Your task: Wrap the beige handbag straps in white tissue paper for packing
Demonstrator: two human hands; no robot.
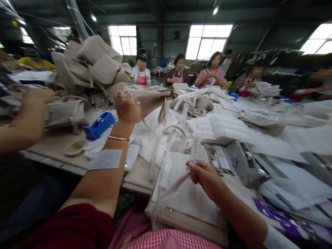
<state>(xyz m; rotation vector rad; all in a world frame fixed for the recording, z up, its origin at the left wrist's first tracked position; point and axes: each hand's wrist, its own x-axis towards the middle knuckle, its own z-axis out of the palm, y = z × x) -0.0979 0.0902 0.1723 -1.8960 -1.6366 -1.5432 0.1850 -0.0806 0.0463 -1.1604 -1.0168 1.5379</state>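
Fingers of the right hand are closed in a pinch on a clear plastic strip, which runs from them up to twelve o'clock and down between seven and eight, with the beige bag and its white sheet lying toward six o'clock. For good handling, I would judge, the pinch should remain light and the strip flat, so that it does not twist or catch. Toward ten o'clock is the left hand, with a beige fabric piece at its three o'clock, but whether those fingers grip it I cannot tell.
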